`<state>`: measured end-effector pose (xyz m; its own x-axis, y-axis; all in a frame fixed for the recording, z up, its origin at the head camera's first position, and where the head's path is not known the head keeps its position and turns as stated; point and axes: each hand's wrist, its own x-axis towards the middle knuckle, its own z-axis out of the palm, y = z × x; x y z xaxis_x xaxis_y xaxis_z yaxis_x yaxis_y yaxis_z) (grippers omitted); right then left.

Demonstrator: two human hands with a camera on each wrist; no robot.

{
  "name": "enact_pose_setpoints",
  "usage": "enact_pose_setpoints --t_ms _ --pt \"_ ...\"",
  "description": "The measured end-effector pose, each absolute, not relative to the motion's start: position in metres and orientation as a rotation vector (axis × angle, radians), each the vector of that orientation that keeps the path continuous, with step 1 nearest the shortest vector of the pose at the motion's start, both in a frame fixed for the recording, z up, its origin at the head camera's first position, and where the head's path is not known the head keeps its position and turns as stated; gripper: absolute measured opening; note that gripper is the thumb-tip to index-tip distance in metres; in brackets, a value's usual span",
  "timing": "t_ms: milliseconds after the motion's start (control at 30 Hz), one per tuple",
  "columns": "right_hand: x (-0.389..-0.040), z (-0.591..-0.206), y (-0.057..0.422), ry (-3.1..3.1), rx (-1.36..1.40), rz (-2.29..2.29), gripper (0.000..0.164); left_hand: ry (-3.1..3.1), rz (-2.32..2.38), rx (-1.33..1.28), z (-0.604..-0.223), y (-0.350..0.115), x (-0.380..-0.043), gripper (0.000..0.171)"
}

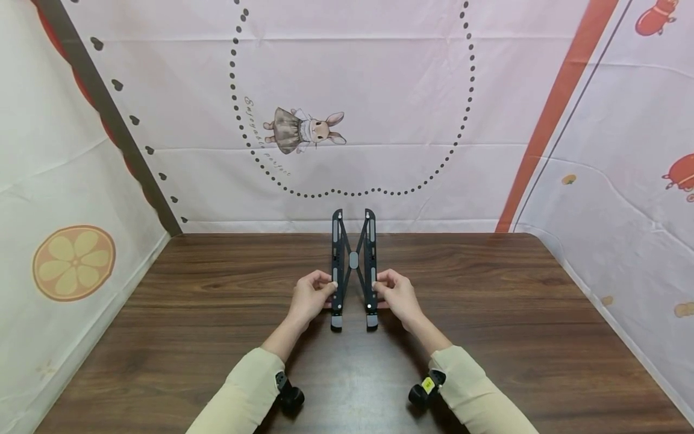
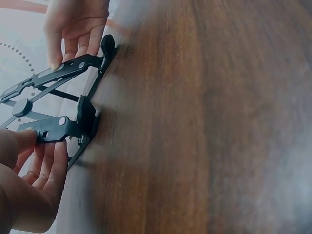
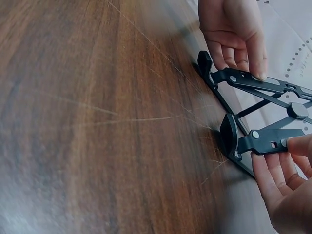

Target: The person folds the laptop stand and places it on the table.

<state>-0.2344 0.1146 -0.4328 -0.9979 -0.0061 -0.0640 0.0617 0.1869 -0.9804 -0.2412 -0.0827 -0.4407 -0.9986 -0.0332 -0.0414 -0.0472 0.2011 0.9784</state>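
A black folding laptop stand (image 1: pixel 337 265) with grey pads stands on the table, its two long side arms close together and joined by crossed bars at a grey hub (image 1: pixel 353 260). On its left arm, my left hand (image 1: pixel 310 296) pinches the near part, thumb on top and fingers beneath. My right hand (image 1: pixel 400 298) grips the right arm the same way. In the left wrist view the stand (image 2: pixel 56 129) shows its upturned front lips near the table surface. The right wrist view has both hands on the stand (image 3: pixel 265 141) too.
The brown wood-grain table (image 1: pixel 217 337) reaches back to a pale printed cloth wall (image 1: pixel 379 108) just behind the stand. More printed cloth hangs at the left and right sides. A small black camera is strapped to each wrist.
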Motion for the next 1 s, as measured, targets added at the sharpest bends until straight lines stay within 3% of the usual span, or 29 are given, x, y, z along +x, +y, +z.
enact_pose_setpoints --t_ms 1000 --pt "-0.234 -0.432 0.104 2.391 0.048 -1.937 0.014 2.402 1.975 -0.060 -0.440 -0.071 -0.240 0.011"
